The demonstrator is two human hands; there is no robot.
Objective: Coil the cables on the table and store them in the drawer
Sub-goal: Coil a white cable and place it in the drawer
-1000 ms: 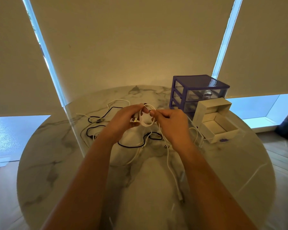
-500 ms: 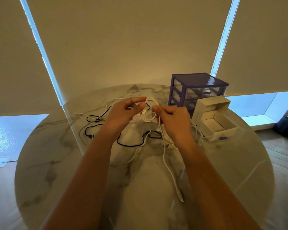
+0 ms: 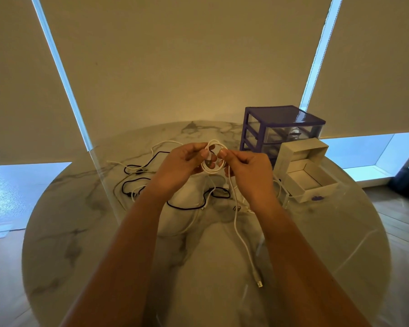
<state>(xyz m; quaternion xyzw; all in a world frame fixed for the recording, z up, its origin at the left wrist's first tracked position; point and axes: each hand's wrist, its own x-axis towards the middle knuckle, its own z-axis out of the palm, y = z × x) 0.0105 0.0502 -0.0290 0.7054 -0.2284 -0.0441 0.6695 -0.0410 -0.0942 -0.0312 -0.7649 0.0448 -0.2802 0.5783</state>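
Both hands are up over the worktop (image 3: 85, 232), left grip (image 3: 187, 161) & right grip (image 3: 248, 168) pinching the white cable coil (image 3: 214, 159) btwn them, tail hanging down to the marble; drawer (image 3: 309, 182) sitting open to the right.

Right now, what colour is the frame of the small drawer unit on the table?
Purple, with clear drawers; the drawer unit shows best in the head view.

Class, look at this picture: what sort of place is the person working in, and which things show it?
Probably a room at home or a small office: a round marble table by windows with drawn blinds, a wooden floor, and a small purple drawer unit.
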